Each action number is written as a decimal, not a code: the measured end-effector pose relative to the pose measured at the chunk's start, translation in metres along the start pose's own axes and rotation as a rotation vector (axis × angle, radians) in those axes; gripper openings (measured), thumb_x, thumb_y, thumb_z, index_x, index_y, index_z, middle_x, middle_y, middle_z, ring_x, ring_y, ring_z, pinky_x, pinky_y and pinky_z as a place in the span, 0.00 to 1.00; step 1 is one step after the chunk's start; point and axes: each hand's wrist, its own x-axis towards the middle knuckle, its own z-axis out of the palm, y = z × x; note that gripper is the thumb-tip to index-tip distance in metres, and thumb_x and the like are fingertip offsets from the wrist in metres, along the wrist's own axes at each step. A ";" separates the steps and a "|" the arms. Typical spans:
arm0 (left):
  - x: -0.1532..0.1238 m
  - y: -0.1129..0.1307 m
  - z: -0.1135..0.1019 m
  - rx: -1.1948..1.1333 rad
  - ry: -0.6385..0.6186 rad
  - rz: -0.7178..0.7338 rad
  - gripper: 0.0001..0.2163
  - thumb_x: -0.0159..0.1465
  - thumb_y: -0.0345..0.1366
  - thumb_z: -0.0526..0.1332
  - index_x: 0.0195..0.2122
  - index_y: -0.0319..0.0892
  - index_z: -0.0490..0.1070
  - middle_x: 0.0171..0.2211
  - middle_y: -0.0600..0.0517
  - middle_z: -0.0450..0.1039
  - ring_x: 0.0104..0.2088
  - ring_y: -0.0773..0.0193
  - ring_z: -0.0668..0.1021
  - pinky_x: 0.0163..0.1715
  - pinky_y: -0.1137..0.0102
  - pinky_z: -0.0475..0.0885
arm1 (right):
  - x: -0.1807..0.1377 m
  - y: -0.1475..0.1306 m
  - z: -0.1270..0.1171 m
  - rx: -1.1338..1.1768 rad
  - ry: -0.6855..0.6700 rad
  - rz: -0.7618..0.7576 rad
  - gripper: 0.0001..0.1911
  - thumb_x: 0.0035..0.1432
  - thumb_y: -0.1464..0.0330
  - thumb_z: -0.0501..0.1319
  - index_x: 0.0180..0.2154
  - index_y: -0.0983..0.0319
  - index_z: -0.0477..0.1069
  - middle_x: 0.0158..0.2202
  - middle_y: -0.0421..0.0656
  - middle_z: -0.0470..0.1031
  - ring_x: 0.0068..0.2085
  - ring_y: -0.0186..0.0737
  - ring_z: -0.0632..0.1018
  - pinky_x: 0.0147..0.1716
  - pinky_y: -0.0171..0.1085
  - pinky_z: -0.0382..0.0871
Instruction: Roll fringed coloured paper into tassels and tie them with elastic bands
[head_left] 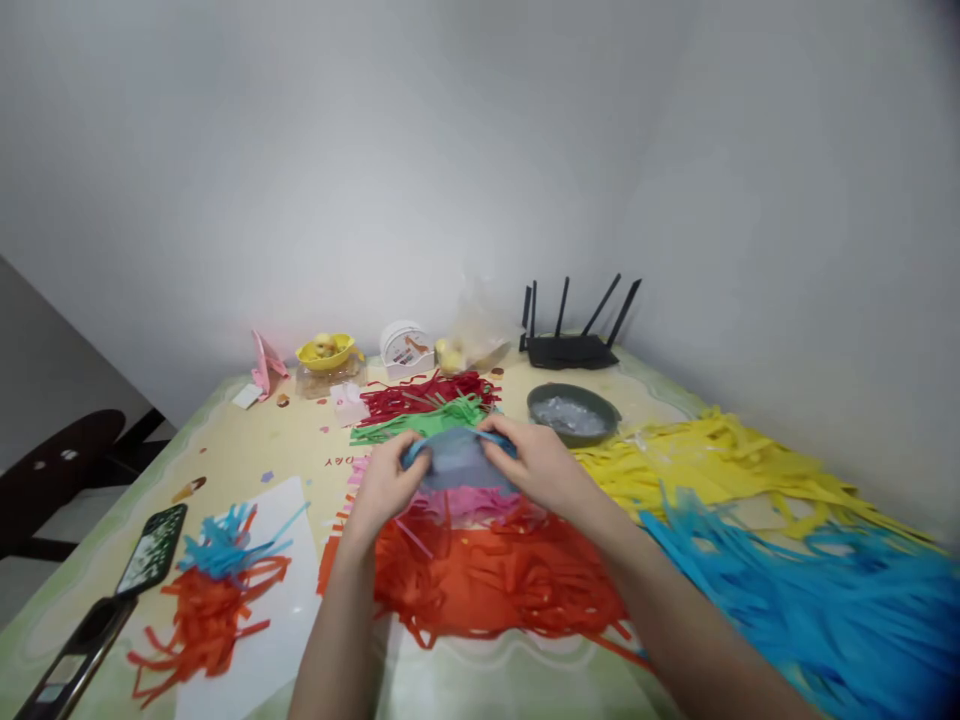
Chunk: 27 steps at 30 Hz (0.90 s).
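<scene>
Both my hands grip a smooth blue-grey sheet-like piece, with bits of brighter blue at its ends; its exact kind is blurred. My left hand closes on its left end, thumb toward the middle. On the opposite end, my right hand is closed with its fingers over the top edge. The piece is held above pink paper strips. Nearer to me, below both hands, lies a heap of orange-red paper strips. Green strips and dark red strips lie just beyond.
Right: a grey oval bowl, yellow strips and blue strips. Left: a white sheet under a small blue and orange strip pile, and a phone on a holder. A black router stands by the wall.
</scene>
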 end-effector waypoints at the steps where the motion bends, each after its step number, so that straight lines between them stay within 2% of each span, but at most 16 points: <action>1: 0.001 -0.003 -0.002 -0.039 -0.014 -0.005 0.09 0.63 0.37 0.54 0.27 0.40 0.66 0.24 0.55 0.67 0.27 0.66 0.70 0.28 0.73 0.64 | 0.000 0.003 0.000 0.036 -0.009 0.006 0.09 0.59 0.68 0.53 0.39 0.61 0.70 0.34 0.43 0.77 0.34 0.41 0.76 0.34 0.35 0.63; 5: 0.001 -0.009 -0.013 -0.167 -0.045 -0.019 0.08 0.63 0.38 0.55 0.32 0.40 0.68 0.26 0.55 0.66 0.26 0.68 0.69 0.26 0.75 0.63 | -0.002 0.020 0.003 0.178 -0.014 0.071 0.09 0.55 0.69 0.54 0.37 0.61 0.71 0.31 0.41 0.75 0.31 0.40 0.75 0.32 0.35 0.63; 8: 0.002 -0.010 -0.018 -0.276 -0.033 -0.018 0.08 0.62 0.36 0.57 0.38 0.39 0.71 0.31 0.53 0.70 0.28 0.67 0.70 0.27 0.75 0.65 | -0.004 0.031 0.008 0.338 0.065 0.083 0.12 0.53 0.70 0.54 0.40 0.61 0.72 0.36 0.43 0.76 0.35 0.41 0.75 0.33 0.35 0.65; 10: 0.002 -0.011 -0.021 -0.342 -0.037 -0.009 0.10 0.61 0.34 0.57 0.41 0.39 0.73 0.35 0.50 0.72 0.31 0.66 0.71 0.29 0.75 0.65 | -0.005 0.037 0.010 0.462 0.090 0.051 0.16 0.50 0.72 0.54 0.41 0.61 0.73 0.40 0.44 0.76 0.40 0.42 0.75 0.38 0.37 0.67; 12: 0.001 -0.013 -0.023 -0.384 -0.052 0.018 0.10 0.60 0.31 0.57 0.39 0.39 0.76 0.35 0.49 0.73 0.32 0.65 0.72 0.29 0.74 0.65 | -0.007 0.042 0.012 0.567 0.111 0.021 0.20 0.45 0.75 0.53 0.40 0.61 0.75 0.40 0.44 0.77 0.42 0.42 0.76 0.42 0.38 0.67; 14: 0.001 -0.014 -0.025 -0.415 -0.063 0.056 0.09 0.58 0.29 0.57 0.33 0.39 0.78 0.33 0.49 0.72 0.31 0.65 0.71 0.30 0.74 0.65 | -0.009 0.045 0.013 0.634 0.134 -0.003 0.19 0.43 0.76 0.53 0.35 0.60 0.77 0.38 0.43 0.77 0.42 0.42 0.76 0.43 0.38 0.67; 16: 0.000 -0.014 -0.026 -0.434 -0.066 0.081 0.10 0.56 0.26 0.56 0.26 0.40 0.78 0.32 0.49 0.70 0.31 0.65 0.71 0.29 0.73 0.64 | -0.011 0.047 0.011 0.654 0.143 -0.026 0.15 0.44 0.76 0.54 0.30 0.59 0.78 0.37 0.44 0.77 0.41 0.42 0.76 0.42 0.39 0.68; 19: -0.001 -0.010 -0.029 -0.404 -0.077 0.086 0.12 0.53 0.24 0.54 0.22 0.40 0.77 0.32 0.48 0.69 0.32 0.64 0.71 0.29 0.73 0.64 | -0.013 0.048 0.006 0.638 0.127 -0.057 0.14 0.45 0.76 0.55 0.26 0.59 0.79 0.39 0.45 0.77 0.41 0.42 0.77 0.43 0.40 0.69; 24: -0.006 0.002 -0.036 -0.243 -0.117 0.095 0.11 0.55 0.26 0.54 0.28 0.40 0.77 0.37 0.46 0.69 0.39 0.59 0.72 0.35 0.69 0.65 | -0.013 0.048 -0.007 0.519 0.054 -0.074 0.19 0.42 0.78 0.52 0.29 0.58 0.79 0.37 0.44 0.79 0.44 0.44 0.76 0.48 0.42 0.67; 27: -0.010 0.006 -0.040 -0.209 -0.174 0.126 0.08 0.59 0.31 0.57 0.31 0.40 0.76 0.40 0.45 0.68 0.42 0.57 0.71 0.41 0.67 0.64 | -0.010 0.044 -0.016 0.455 0.012 -0.115 0.22 0.38 0.79 0.50 0.29 0.59 0.78 0.35 0.43 0.78 0.41 0.41 0.77 0.46 0.40 0.68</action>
